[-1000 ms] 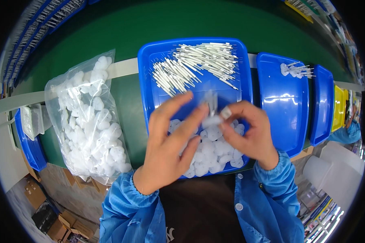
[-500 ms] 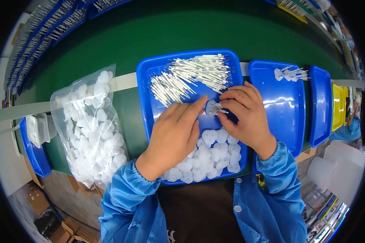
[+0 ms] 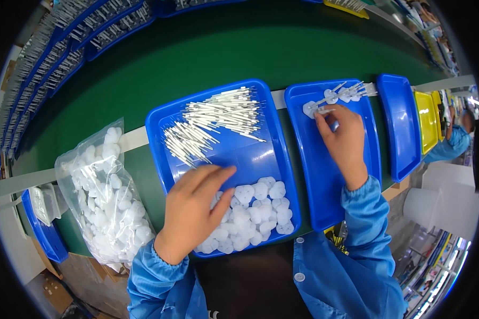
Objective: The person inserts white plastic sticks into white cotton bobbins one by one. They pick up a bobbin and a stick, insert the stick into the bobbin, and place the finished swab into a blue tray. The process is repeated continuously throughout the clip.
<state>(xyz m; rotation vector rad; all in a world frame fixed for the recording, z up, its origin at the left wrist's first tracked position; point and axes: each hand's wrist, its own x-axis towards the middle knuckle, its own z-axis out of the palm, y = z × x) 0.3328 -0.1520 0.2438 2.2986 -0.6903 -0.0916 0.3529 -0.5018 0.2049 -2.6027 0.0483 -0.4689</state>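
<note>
In the right-hand blue tray, my right hand pinches a translucent white plastic disc with thin white rods at the tray's far end. Beside it lies a row of similar disc-and-rod pieces. My left hand is over the near left part of the larger blue tray, fingers stretched and thumb apart, seemingly holding nothing. Thin white rods with fine metal ends lie in two piles at that tray's far side. Loose translucent white lobed discs are heaped at its near side, partly hidden by my left hand.
A clear plastic bag of white discs lies to the left on the green table. Racked blue trays of parts stand far left. A narrow blue tray and a yellow tray are at right. Another person's blue sleeve shows beyond.
My right hand has carried the disc-and-rod piece from the larger tray to the right-hand tray. My left hand has drawn away toward the disc heap. The whole view has shifted.
</note>
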